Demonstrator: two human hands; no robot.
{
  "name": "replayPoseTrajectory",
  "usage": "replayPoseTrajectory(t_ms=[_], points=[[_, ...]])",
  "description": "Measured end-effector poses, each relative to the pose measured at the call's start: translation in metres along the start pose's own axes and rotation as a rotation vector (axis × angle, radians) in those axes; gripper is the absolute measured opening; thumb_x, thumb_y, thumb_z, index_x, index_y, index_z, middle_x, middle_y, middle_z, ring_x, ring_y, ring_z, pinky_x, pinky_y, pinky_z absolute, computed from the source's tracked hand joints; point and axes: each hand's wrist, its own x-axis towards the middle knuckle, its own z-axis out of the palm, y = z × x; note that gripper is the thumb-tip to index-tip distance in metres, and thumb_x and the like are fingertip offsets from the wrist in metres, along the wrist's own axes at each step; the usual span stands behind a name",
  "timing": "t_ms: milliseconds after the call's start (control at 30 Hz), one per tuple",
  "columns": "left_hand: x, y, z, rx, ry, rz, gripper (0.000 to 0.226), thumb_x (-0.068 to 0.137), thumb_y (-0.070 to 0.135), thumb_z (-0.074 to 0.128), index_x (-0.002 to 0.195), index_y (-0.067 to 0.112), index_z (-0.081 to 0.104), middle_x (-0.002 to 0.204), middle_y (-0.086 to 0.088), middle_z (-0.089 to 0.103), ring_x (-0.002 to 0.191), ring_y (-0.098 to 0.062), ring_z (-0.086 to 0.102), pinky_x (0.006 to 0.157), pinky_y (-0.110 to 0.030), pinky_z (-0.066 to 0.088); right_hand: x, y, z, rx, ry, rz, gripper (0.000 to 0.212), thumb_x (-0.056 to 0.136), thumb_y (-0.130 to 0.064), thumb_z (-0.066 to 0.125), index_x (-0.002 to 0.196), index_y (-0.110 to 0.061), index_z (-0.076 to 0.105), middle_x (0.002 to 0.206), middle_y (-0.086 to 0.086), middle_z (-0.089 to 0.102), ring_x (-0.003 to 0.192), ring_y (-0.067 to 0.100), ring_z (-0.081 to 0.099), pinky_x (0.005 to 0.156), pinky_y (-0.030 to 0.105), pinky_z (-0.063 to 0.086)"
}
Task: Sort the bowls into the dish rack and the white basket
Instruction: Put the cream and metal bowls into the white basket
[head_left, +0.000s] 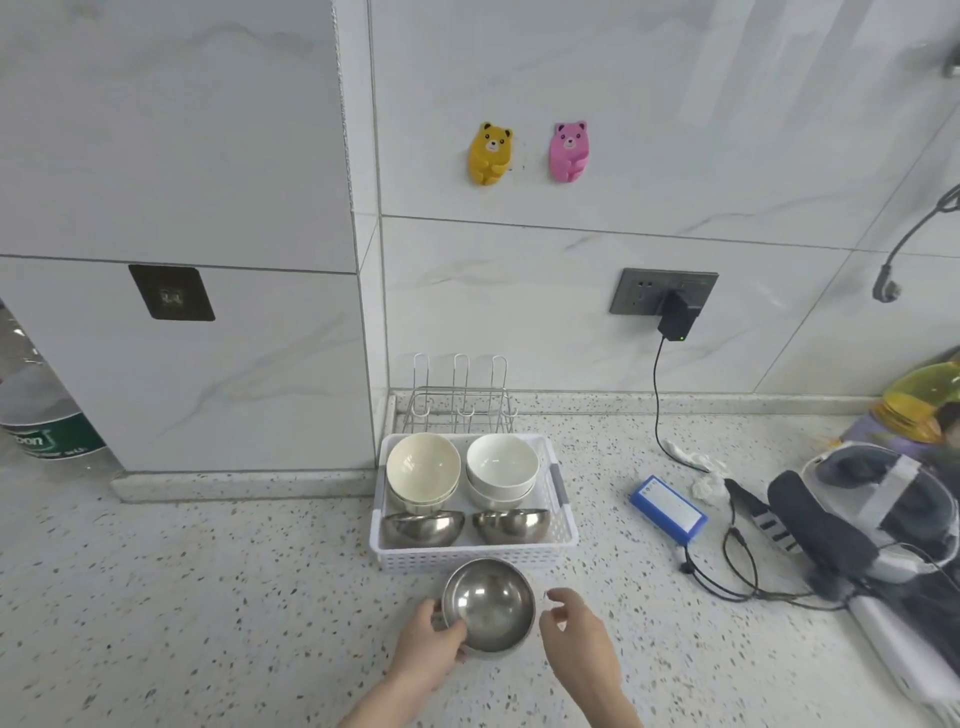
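On the speckled terrazzo counter (208, 597), against the white marble-look tiled wall:

Left hand (428, 647): grips the near-left rim of a round stainless-steel bowl (489, 605), thumb over the edge into the bowl, fingers curled under its outside.

Right hand (574, 636): just beside the steel bowl's right side, not touching it; fingers loosely bent and spread, holding nothing.

Steel bowl in hand: upright, mouth up, just in front of the near wall of the white basket; whether it rests on the counter or is lifted I cannot tell.

White perforated plastic basket (563, 506): rectangular, standing on the counter in the corner where the wall steps out, with grey handle grips on its short sides.

Cream bowls (423, 465): a stack in the basket's far-left part, tilted so the mouth faces the camera.

White ceramic bowls (501, 462): a stack in the far-right part, just beside the cream stack, tilted the same way.

Two more steel bowls: one near-left (423, 527), one near-right (510, 525) in the basket, side by side, leaning with their mouths toward the far side.

Wire dish rack (460, 397): thin metal loops, upright behind the basket against the wall, with no bowl in it.

Wall: a yellow bear-shaped hook (491, 153) and a pink bear-shaped hook (569, 150) side by side; lower down a grey socket plate (639, 291) with a black charger (675, 317) plugged in, green light showing.

Right of the basket: a blue rectangular battery pack (670, 509), black cables, and a white headset with a black strap (883, 499).
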Motion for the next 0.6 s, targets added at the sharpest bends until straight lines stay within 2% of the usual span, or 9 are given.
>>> replayPoseTrajectory(t_ms=[100,167,233,300,400,500,533,600], points=[[-0.008,0.007,-0.008,-0.06,-0.02,-0.017,0.026,0.091,0.022,0.056,0.116,0.028,0.05,0.079,-0.007,0.075,0.032,-0.002,0.044,0.036,-0.018,0.029,-0.004,-0.001,-0.005,0.092,-0.005,-0.077,0.037,0.097,-0.031,0.048,0.134,-0.032,0.045,0.114,-0.011,0.058,0.079,0.014,0.066,0.076,0.033,0.057],[-0.014,0.013,-0.016,-0.12,-0.074,-0.001,0.026,0.09,0.02,0.058,0.116,0.024,0.053,0.074,-0.009,0.076,0.034,-0.007,0.035,0.038,-0.02,0.025,-0.008,-0.005,-0.009,0.195,-0.047,-0.157,0.038,0.097,-0.033,0.052,0.132,-0.042,0.043,0.118,-0.013,0.057,0.065,0.013,0.066,0.064,0.025,0.056],[-0.02,0.02,-0.023,-0.146,-0.119,0.025,0.03,0.089,0.019,0.059,0.118,0.023,0.056,0.075,-0.011,0.076,0.037,-0.007,0.032,0.038,-0.02,0.025,-0.011,-0.012,-0.013,0.316,-0.107,-0.222,0.038,0.095,-0.032,0.057,0.124,-0.053,0.045,0.12,-0.018,0.057,0.058,0.019,0.068,0.057,0.017,0.051],[-0.024,0.028,-0.031,-0.176,-0.121,0.055,0.03,0.09,0.019,0.059,0.12,0.023,0.056,0.078,-0.012,0.075,0.039,-0.007,0.031,0.038,-0.02,0.026,-0.013,-0.019,-0.016,0.42,-0.178,-0.266,0.04,0.094,-0.03,0.06,0.122,-0.056,0.047,0.126,-0.019,0.054,0.062,0.026,0.07,0.061,0.016,0.051],[-0.025,0.04,-0.042,-0.232,-0.102,0.086,0.025,0.093,0.019,0.058,0.118,0.019,0.058,0.081,-0.015,0.074,0.039,-0.007,0.029,0.038,-0.02,0.025,-0.01,-0.03,-0.021,0.434,-0.28,-0.316,0.048,0.09,-0.034,0.067,0.127,-0.055,0.045,0.133,-0.022,0.046,0.069,0.024,0.073,0.073,0.021,0.053],[-0.023,0.048,-0.057,-0.261,-0.077,0.09,0.02,0.093,0.02,0.058,0.11,0.012,0.062,0.079,-0.015,0.074,0.039,-0.008,0.027,0.038,-0.02,0.023,-0.003,-0.041,-0.025,0.36,-0.302,-0.357,0.054,0.082,-0.035,0.075,0.125,-0.052,0.048,0.132,-0.027,0.04,0.07,0.02,0.074,0.071,0.017,0.053],[-0.024,0.05,-0.062,-0.258,-0.075,0.09,0.019,0.093,0.022,0.058,0.107,0.011,0.063,0.077,-0.014,0.074,0.039,-0.008,0.027,0.038,-0.02,0.022,-0.001,-0.046,-0.024,0.343,-0.297,-0.363,0.052,0.08,-0.036,0.076,0.123,-0.051,0.051,0.132,-0.027,0.042,0.07,0.019,0.074,0.072,0.018,0.054],[-0.024,0.053,-0.071,-0.243,-0.085,0.089,0.021,0.093,0.027,0.058,0.102,0.009,0.065,0.074,-0.011,0.074,0.04,-0.007,0.027,0.037,-0.02,0.02,0.004,-0.053,-0.022,0.346,-0.29,-0.371,0.043,0.078,-0.038,0.077,0.115,-0.047,0.057,0.129,-0.023,0.05,0.07,0.02,0.074,0.079,0.03,0.056]])
